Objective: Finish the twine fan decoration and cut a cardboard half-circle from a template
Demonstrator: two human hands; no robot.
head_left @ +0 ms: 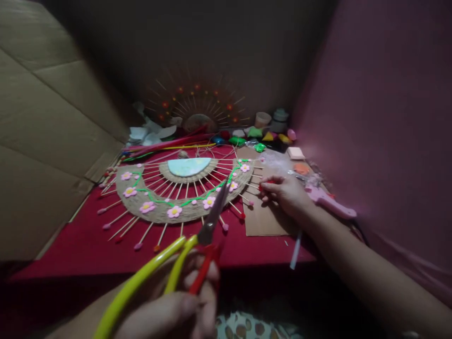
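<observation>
My left hand [169,310] is closed around a pair of scissors [213,216] with yellow handles, the blades pointing up and away from me. A red strip [203,273] is also held in these fingers. My right hand [287,195] pinches a small red piece [265,185] beside the tip of a thin stick on the right side of a half-round fan-shaped piece [158,214]. That piece is wrapped in twine, with pink flowers, a green wavy vine and a pale blue centre. Several of its sticks end in pink or red tips.
A cardboard sheet [261,225] lies under my right hand, with a pink glue gun [332,201] beside it. Coloured pipe cleaners [169,142] and colourful packets [237,141] lie behind. A second fan-shaped piece [201,122] leans at the back. Cardboard [45,117] stands on the left.
</observation>
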